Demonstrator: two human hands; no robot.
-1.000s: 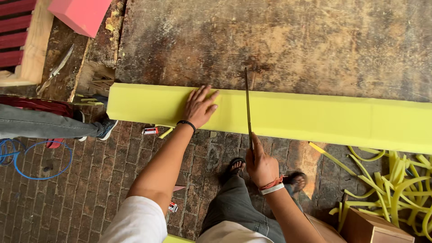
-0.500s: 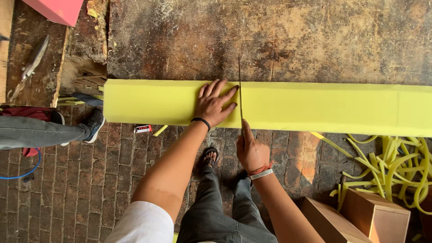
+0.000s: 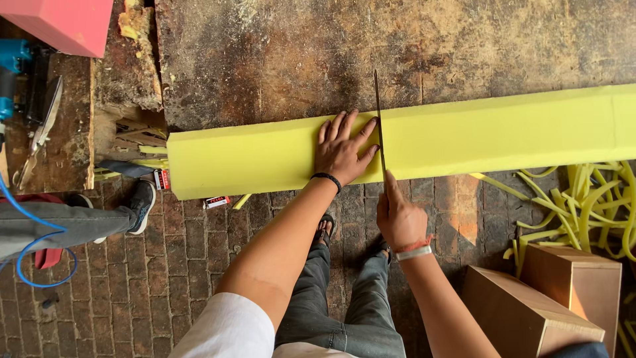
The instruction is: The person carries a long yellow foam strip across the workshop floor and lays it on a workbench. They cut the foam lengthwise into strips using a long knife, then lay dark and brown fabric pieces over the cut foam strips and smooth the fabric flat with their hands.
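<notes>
On the worn counter (image 3: 464, 46) | long yellow foam block (image 3: 503, 132) lies left-right | left hand (image 3: 341, 152) flat, fingers spread, pressing it | right hand (image 3: 399, 219) closed around knife (image 3: 379, 126), blade crossing foam just beside left fingers

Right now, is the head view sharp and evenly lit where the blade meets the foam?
Head view: sharp, no blur at the knife blade or left hand; even daylight on the yellow foam, no glare; a sunlit patch on the brick floor beside the right hand.
</notes>
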